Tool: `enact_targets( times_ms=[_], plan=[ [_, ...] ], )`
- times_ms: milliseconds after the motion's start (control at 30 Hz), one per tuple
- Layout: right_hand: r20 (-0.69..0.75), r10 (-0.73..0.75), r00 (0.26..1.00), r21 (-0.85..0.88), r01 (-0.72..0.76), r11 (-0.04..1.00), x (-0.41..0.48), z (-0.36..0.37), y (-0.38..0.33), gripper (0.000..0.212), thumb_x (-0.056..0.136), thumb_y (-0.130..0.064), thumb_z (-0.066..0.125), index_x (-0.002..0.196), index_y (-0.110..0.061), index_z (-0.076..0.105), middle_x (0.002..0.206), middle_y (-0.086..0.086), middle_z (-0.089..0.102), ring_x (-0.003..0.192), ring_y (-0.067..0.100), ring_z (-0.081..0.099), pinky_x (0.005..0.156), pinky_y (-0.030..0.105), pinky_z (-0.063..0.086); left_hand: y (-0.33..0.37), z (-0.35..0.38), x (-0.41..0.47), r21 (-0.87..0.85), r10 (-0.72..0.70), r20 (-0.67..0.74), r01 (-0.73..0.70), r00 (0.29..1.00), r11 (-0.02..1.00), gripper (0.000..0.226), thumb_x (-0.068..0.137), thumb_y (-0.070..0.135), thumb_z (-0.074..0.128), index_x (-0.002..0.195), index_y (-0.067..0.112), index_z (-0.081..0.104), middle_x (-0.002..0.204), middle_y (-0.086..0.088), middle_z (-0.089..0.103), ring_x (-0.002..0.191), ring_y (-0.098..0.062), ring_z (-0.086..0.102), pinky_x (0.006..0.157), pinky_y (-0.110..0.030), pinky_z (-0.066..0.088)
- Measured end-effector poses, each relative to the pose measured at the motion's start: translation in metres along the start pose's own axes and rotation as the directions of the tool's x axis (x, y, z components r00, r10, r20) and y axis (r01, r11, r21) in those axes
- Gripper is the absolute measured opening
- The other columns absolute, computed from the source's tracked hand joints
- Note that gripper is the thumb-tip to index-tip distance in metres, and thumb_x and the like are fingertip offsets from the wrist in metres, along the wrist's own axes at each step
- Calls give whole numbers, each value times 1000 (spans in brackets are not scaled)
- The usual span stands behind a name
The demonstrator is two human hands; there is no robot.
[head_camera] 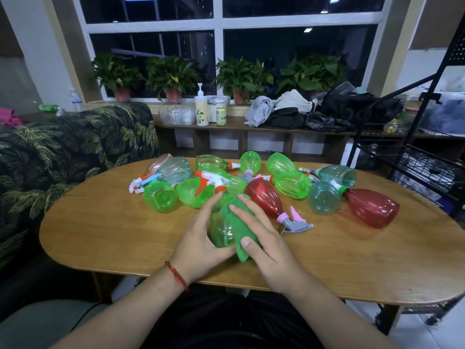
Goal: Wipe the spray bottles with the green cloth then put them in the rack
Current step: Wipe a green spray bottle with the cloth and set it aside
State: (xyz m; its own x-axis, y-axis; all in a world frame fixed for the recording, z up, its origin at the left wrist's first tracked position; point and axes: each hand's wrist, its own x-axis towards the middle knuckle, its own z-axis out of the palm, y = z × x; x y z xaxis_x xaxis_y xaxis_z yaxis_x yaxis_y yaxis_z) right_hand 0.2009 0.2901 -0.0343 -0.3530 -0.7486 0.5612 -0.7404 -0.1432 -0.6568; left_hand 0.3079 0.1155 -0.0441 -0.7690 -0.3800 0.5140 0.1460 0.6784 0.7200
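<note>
A green spray bottle [221,231] is held on its side over the near part of the wooden table [100,235], close in front of the person; whether it touches the tabletop cannot be told. It is gripped from the left by the left hand [201,238], whose fingers are curled round the bottle's body, with the index finger stretched up along its far end. A red string [176,273] is worn on that wrist.

The green cloth [237,222] is draped over the bottle's right half and is clasped against it by the right hand [266,250]. The fingers are bent over the top of the cloth and the thumb is pressed onto its lower fold. Both bare forearms are brought in from the lower corners of the view and angled toward each other, so that the hands meet on the bottle.

The other spray bottles [159,197], green, pale blue and red, are heaped lying down just behind the hands, in the middle of the table. A red bottle [264,197] is seen just beside the right hand's fingers. The black wire rack [427,170] is stood at the table's right end, well apart from the hands.
</note>
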Motion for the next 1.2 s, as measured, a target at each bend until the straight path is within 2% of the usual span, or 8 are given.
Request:
enact_targets(
  times_ms=[167, 267, 567, 767, 867, 1000, 1100, 1200],
  plan=[
    [5, 271, 962, 479, -241, 844, 6, 0, 9, 52, 110, -32, 40, 161, -29, 42, 161, -9, 52, 151, 11, 45, 128, 42, 35, 7, -4, -4, 13, 55, 99, -57, 994, 998, 114, 68, 59, 96, 162, 45, 32, 160, 22, 45, 148, -4, 45, 123, -41, 41],
    [-1, 382, 924, 596, -306, 743, 11, -2, 13, 49, 107, -33, 44, 154, -27, 52, 152, -2, 62, 144, 18, 55, 125, 48, 37, 10, -3, 0, -21, 52, 191, -49, 980, 999, 115, 69, 68, 90, 162, 50, 25, 163, 19, 40, 151, -6, 42, 124, -43, 39],
    [-14, 380, 925, 601, -296, 743, 12, -2, 14, 51, 101, -21, 47, 152, -24, 55, 148, 3, 65, 139, 23, 60, 108, 32, 52, 12, -2, -2, 44, 84, 190, -94, 978, 995, 123, 71, 48, 98, 165, 46, 19, 162, 28, 35, 153, -3, 36, 125, -31, 32],
    [-16, 315, 949, 496, -266, 827, 7, 2, 16, 53, 107, -22, 48, 159, -36, 49, 163, -6, 50, 153, 18, 44, 129, 53, 30, 8, 1, 4, -20, -8, 65, 9, 998, 1000, 120, 71, 39, 98, 164, 48, 23, 162, 20, 43, 149, -1, 42, 125, -38, 38],
    [-47, 247, 968, 342, -216, 915, 5, 4, 19, 57, 106, -22, 50, 158, -44, 47, 167, -15, 41, 158, 10, 32, 132, 50, 23, 13, 6, 10, -152, -120, -69, 109, 990, 982, 114, 68, 40, 91, 163, 42, 27, 153, 14, 55, 137, -2, 56, 118, -40, 47],
    [-49, 298, 953, 525, -230, 820, 8, 3, 21, 54, 107, -19, 50, 160, -31, 48, 164, -4, 50, 155, 19, 42, 131, 55, 26, 26, 13, 24, -135, -192, -76, 181, 978, 974, 120, 61, 52, 92, 160, 51, 23, 152, 8, 54, 136, -5, 57, 116, -37, 48],
    [-51, 379, 924, 656, -255, 710, 11, -1, 21, 54, 103, -18, 49, 156, -24, 51, 158, 1, 57, 149, 22, 50, 129, 55, 29, 32, 9, 32, -237, -212, 51, 218, 976, 947, 115, 73, 33, 96, 161, 52, 25, 156, 21, 47, 137, 10, 49, 115, -18, 39],
    [-54, 431, 901, 704, -272, 657, 13, -4, 21, 53, 101, -19, 49, 153, -23, 55, 152, 5, 63, 144, 25, 56, 126, 54, 35, 39, 0, 34, -520, -296, 172, 342, 940, 783, 86, 79, 38, 86, 150, 60, 44, 163, 10, 46, 149, -18, 46, 126, -55, 29]
  ],
)
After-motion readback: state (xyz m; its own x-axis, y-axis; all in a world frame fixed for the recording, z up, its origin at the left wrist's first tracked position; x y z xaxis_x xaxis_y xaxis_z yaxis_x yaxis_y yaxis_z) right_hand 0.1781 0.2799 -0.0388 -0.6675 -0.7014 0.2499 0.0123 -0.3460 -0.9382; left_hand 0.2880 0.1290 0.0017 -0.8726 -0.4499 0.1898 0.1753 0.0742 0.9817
